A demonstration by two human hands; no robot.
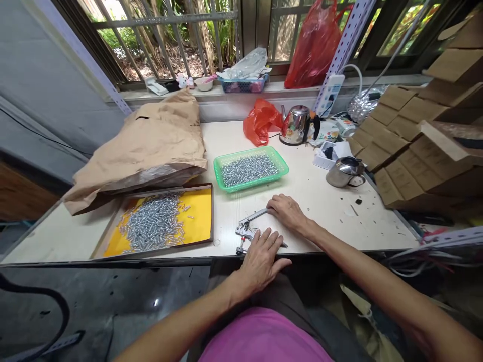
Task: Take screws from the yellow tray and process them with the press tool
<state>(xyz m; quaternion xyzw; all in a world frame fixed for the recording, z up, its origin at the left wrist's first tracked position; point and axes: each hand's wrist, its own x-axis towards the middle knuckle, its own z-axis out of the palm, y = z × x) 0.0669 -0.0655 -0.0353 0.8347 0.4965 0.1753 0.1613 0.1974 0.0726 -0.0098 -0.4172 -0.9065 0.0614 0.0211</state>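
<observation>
A silvery plier-like hand tool (245,232) with a spring and two spread handles lies near the table's front edge. Over its lower handle rests my left hand (259,261), fingers stretched and thumb apart; the handle's tip shows past the fingers. My right hand (289,212) is at the far end of the upper handle, its fingers bent together around that end. Behind the tool, a green plastic basket (284,166) holds many small metal spring-like pieces (249,170). To the left, more such pieces (153,223) are heaped in a shallow yellow-lined tray (199,213).
A large brown paper sack (147,136) lies behind the tray. A kettle (296,125), a red plastic bag (260,121) and a small metal pot (344,172) stand farther back. Stacked cardboard boxes (422,161) line the right side. Small scraps lie on the white table (320,221).
</observation>
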